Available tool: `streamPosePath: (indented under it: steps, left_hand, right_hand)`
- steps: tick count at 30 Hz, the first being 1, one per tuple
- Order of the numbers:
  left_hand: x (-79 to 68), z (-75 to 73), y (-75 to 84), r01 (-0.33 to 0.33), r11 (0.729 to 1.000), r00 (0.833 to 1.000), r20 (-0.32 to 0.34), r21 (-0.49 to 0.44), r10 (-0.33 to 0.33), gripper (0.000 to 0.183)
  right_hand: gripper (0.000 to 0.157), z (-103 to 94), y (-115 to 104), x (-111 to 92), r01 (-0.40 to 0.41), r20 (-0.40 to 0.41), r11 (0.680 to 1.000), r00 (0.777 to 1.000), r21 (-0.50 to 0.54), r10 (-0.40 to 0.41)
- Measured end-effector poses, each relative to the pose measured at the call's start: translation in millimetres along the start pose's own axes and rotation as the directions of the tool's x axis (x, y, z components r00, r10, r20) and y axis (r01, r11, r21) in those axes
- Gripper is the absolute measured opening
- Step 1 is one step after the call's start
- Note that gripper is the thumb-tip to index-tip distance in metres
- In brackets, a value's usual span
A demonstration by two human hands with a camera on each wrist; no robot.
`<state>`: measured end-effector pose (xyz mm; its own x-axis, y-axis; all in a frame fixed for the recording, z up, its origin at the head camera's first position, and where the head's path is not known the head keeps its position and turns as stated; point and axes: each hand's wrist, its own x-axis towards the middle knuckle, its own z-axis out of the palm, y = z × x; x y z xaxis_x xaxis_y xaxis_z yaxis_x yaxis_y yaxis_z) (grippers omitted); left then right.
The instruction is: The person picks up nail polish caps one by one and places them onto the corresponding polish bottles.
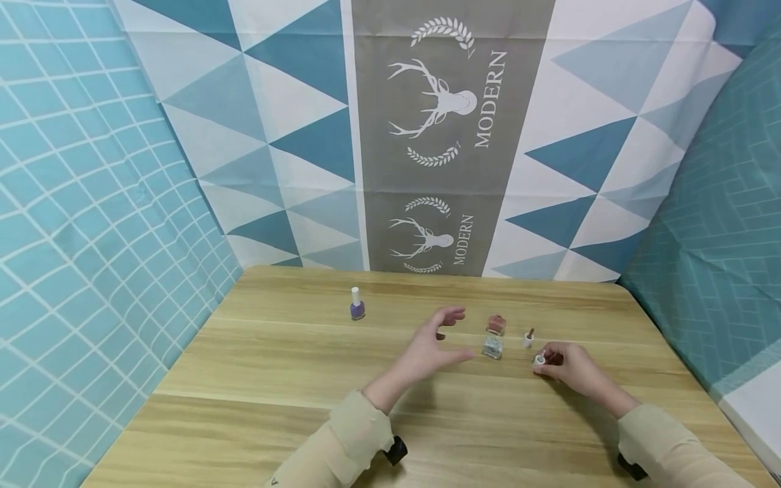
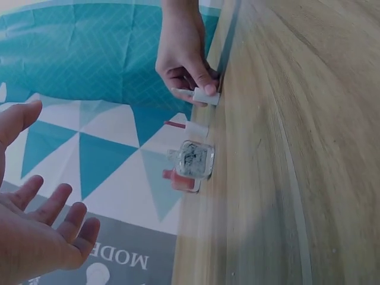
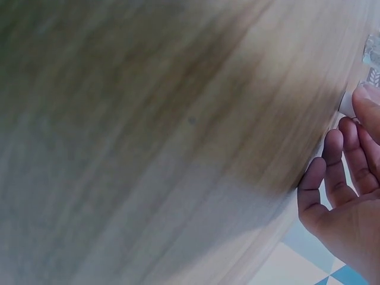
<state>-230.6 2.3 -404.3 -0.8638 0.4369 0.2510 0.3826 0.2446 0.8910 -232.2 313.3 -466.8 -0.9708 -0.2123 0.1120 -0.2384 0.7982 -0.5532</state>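
- I see a pale wood-grain worktop below both hands.
- Left hand: fingers spread in the air.
- Right hand: fingers pinching a white cylindrical cap, pale brush upward, at the worktop's right half.
- Between the hands: a squarish clear-glass bottle, silvery-grey, uncapped.

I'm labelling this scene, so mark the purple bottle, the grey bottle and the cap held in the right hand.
Purple bottle (image 1: 357,311): head view, on its purple body.
Grey bottle (image 2: 196,160): left wrist view, on its glass body.
Held cap (image 2: 206,98): left wrist view, on its white side.
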Motion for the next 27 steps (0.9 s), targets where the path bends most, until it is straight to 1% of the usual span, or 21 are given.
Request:
streamPosePath:
  steps: [6,14,21,27]
  left_hand:
    - [11.5,10.1,0.5,0.003,1.000,1.000,0.028,0.007,-0.003,0.071]
    - [27.1,20.2,-8.4,-0.002,0.999,0.995,0.095,0.039,-0.002,0.071]
    - [36.5,28.0,-14.6,0.030,0.998,0.988,0.149,0.060,-0.039,0.075]
    - [42.3,35.1,-20.9,0.077,0.994,0.984,0.152,0.081,-0.089,0.074]
  right_hand:
    - [0.011,-0.6,1.0,0.8,-0.013,-0.008,1.000,1.000,-0.001,0.013]
    - [0.010,-1.5,2.5,2.7,-0.021,0.017,0.999,1.000,-0.030,0.021]
    - [0.010,-1.5,1.0,2.3,-0.026,0.026,0.999,0.999,-0.031,0.026]
    - [0.010,-0.7,1.6,2.8,-0.022,0.025,0.999,0.999,-0.035,0.022]
